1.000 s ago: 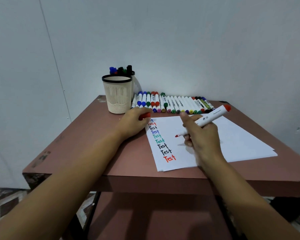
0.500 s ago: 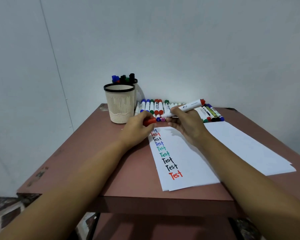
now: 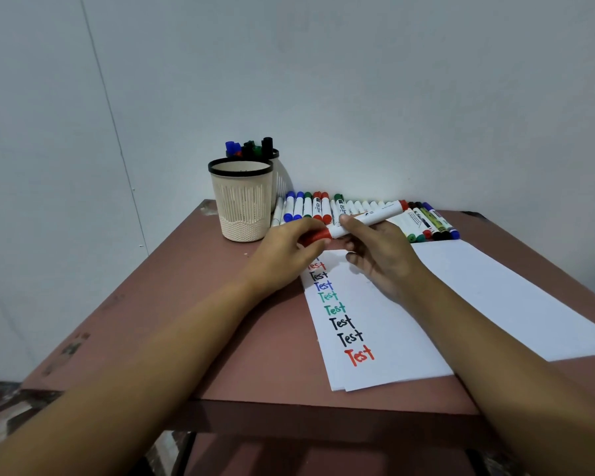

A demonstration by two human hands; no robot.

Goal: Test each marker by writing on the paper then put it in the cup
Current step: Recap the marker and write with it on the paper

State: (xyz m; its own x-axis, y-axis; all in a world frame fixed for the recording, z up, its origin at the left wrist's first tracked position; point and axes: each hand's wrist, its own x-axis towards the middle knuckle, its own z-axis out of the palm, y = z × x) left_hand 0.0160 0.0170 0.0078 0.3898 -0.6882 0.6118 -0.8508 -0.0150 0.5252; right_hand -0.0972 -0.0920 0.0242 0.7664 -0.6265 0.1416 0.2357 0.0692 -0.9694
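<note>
Matt paper [image 3: 516, 290], ribbed plastic cup [image 3: 243, 201], glossy plastic markers [image 3: 316, 208], scuffed matt tbl [image 3: 186, 304].

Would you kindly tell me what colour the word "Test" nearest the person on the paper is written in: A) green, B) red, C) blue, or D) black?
B: the lowest "Test" on the paper is red, below two black ones, matching the red-capped marker held between the left hand and the right hand.
</note>
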